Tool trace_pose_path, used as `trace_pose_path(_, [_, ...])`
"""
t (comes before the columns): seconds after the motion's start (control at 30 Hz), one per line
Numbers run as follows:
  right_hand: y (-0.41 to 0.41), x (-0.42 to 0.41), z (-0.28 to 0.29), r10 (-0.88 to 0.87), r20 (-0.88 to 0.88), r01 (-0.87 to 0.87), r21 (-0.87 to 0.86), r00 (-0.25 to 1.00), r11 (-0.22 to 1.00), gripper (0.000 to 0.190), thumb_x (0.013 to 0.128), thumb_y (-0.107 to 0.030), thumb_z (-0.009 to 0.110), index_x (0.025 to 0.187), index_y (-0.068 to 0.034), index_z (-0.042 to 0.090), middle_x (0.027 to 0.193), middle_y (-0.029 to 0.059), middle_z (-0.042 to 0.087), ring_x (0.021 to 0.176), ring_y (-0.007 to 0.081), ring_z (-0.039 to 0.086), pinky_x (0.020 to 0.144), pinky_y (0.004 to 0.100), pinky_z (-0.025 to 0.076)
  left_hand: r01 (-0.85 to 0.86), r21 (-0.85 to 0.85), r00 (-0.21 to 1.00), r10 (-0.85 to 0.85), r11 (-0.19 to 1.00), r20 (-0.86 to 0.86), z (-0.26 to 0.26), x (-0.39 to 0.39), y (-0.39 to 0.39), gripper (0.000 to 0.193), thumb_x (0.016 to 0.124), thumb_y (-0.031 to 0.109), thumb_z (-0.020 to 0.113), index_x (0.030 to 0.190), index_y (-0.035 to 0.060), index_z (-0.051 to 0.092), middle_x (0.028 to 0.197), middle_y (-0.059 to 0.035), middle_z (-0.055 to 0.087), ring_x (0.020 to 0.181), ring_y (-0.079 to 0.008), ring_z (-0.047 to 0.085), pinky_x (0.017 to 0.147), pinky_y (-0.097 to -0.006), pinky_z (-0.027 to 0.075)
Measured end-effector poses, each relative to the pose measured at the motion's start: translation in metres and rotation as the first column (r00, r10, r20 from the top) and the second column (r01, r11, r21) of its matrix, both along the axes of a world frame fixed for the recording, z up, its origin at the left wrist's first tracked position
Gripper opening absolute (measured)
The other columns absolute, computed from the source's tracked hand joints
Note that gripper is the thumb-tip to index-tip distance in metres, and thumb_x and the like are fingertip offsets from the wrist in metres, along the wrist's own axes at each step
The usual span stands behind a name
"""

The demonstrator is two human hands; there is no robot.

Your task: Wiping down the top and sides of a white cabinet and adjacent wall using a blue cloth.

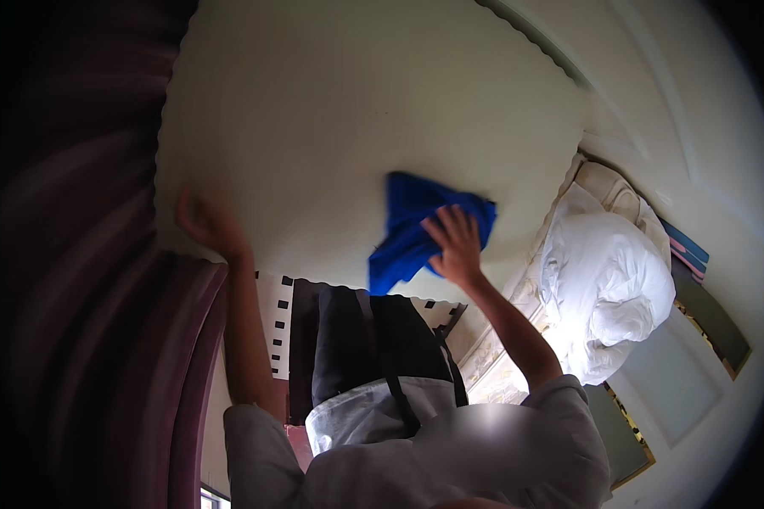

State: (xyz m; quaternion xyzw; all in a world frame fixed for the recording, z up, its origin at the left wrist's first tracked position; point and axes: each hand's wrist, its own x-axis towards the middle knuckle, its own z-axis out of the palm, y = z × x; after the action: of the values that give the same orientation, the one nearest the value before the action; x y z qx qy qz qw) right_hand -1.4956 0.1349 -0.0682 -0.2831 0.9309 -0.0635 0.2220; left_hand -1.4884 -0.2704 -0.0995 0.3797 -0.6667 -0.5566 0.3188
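My right hand [456,245] holds a crumpled blue cloth [414,216] down against a pale cream tabletop [331,95] with a wavy edge. Its fingers stretch over the cloth, and the thumb points to the left. Parts of the cloth spread out beyond the hand, towards the near edge. My left hand [213,223], somewhat blurred, is near the table's left edge with nothing in it and its fingers loosely bent. Whether it touches the tabletop, I cannot tell.
A dark purple curtain [89,305] hangs along the left side. To the right, a bundled white quilt [611,273] rests beside a pale wall [694,127]. A grey-and-black apron or garment [382,401] covers my front, close to the table's near edge.
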Motion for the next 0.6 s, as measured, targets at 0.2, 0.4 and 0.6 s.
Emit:
trace_pose_path(0.2, [-0.089, -0.182, -0.035, -0.393, -0.579, 0.426, -0.086, 0.714, 0.901, 0.062, 0.087, -0.041, 0.045, 0.138, -0.006, 0.039, 0.15, 0.0164, 0.023, 0.138, 0.0399, 0.018, 0.109, 0.0567, 0.012, 0.031, 0.005, 0.747, -0.026, 1.0, 0.665, -0.006, 0.216, 0.115, 0.029, 0.087, -0.002, 0.045, 0.116, -0.0022, 0.046, 0.114, -0.0173, 0.048, 0.101, -0.0279, 0.052, 0.085, -0.0371, 0.043])
trace_pose_path(0.4, [-0.232, -0.046, 0.0, 0.16, -0.158, -0.191, -0.201, 0.974, 0.961, 0.071, 0.079, -0.042, 0.059, 0.14, -0.014, 0.037, 0.149, 0.0087, 0.028, 0.137, 0.0303, 0.024, 0.109, 0.0543, 0.018, 0.143, 0.775, 0.128, -0.788, 0.615, 0.602, -0.047, 0.326, 0.147, 0.072, 0.086, 0.052, 0.047, 0.135, 0.0005, 0.035, 0.13, -0.0295, 0.044, 0.118, -0.045, 0.046, 0.1, -0.0454, 0.038])
trace_pose_path(0.6, [-0.033, 0.038, -0.019, -0.123, -0.219, 0.103, -0.102, 0.968, 0.989, 0.069, 0.076, -0.038, 0.061, 0.136, -0.01, 0.041, 0.147, 0.0175, 0.029, 0.135, 0.0406, 0.026, 0.106, 0.0549, 0.02, 0.127, 0.824, -0.165, -0.807, 0.552, 0.566, -0.04, 0.287, 0.164, 0.1, 0.075, 0.07, 0.05, 0.144, 0.0058, 0.019, 0.136, -0.0305, 0.037, 0.116, -0.0454, 0.049, 0.095, -0.0485, 0.043])
